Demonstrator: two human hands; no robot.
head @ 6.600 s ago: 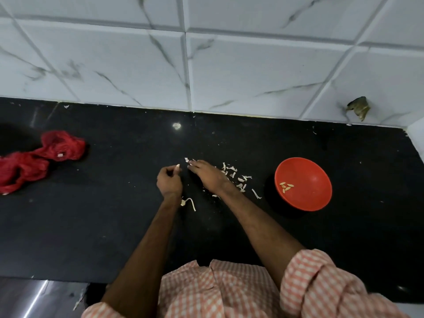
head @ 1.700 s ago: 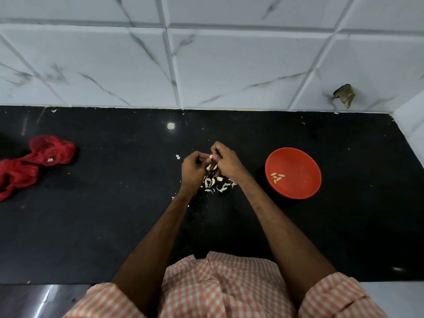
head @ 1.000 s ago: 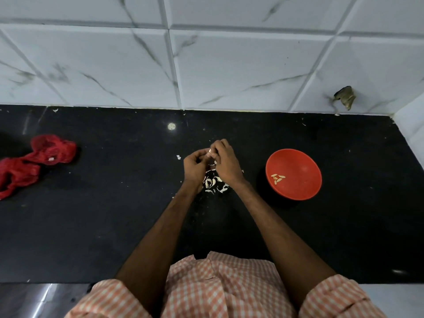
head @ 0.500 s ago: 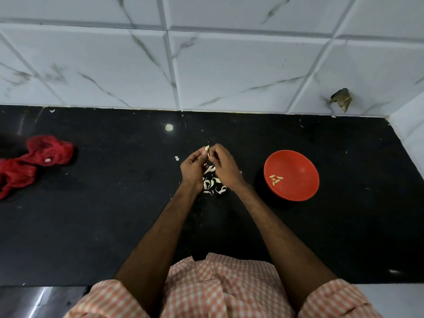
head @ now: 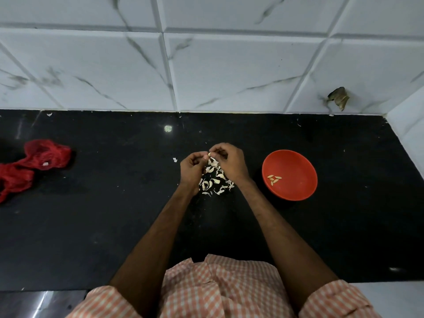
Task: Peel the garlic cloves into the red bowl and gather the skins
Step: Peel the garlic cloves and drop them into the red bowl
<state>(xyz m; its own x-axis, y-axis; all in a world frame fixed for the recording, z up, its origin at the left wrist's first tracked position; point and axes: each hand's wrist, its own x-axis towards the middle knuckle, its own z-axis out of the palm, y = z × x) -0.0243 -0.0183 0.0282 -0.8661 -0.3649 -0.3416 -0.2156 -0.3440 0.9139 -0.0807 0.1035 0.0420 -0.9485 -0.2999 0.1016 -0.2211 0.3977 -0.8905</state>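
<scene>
While the left hand and right hand meet above the black counter, their curled fingers pinch one pale garlic clove between the fingertips. At 6 o'clock from it, a heap of skins lies on the counter between the wrists. The red bowl sits at 3 o'clock, near the right hand but apart, holding a few peeled cloves. A red mesh bag lies far off at 9 o'clock.

We look down on a kitchen, black stone counter backed by white marble-veined wall tiles, garlic skins heaped on the stone, red bowl with peeled cloves nearby.
</scene>
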